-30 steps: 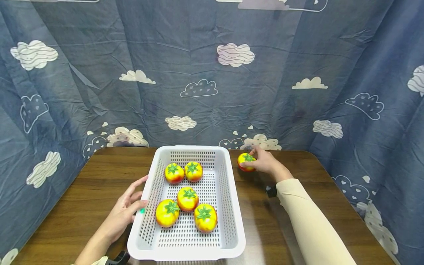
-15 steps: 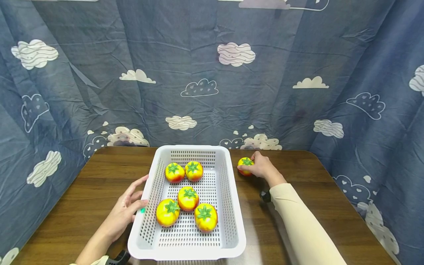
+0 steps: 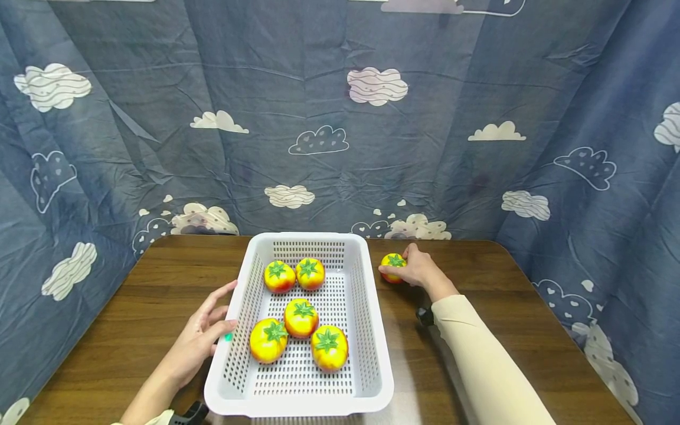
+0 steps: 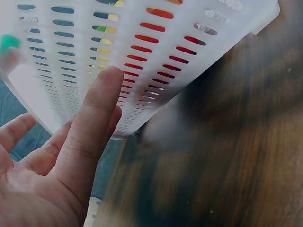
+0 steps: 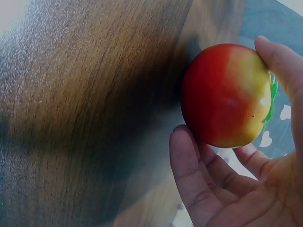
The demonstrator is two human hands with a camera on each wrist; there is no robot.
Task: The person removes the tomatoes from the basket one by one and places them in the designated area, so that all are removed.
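To the right of the white basket (image 3: 379, 354), near the table's back edge, my right hand (image 3: 422, 268) grips a red-and-yellow tomato (image 3: 393, 261) with a green leafy top. In the right wrist view, thumb and fingers lie on opposite sides of this tomato (image 5: 227, 97); whether its underside touches the table, I cannot tell. My left hand (image 3: 193, 339) is at the basket's left side, fingers extended and touching or very near the rim. The left wrist view has a finger of that hand (image 4: 71, 156) in front of the perforated wall (image 4: 165, 52). Several similar tomatoes (image 3: 300, 319) sit inside the basket.
The basket stands on a brown wooden table (image 3: 441, 366), with a small green mark (image 3: 228, 337) on its left rim. A blue curtain (image 3: 319, 189) printed with clouds hangs behind the table and along both sides.
My right hand has drawn slightly toward me, its fingers settling around the tomato, which shifted a little the same way. The left hand and basket have stayed in place.
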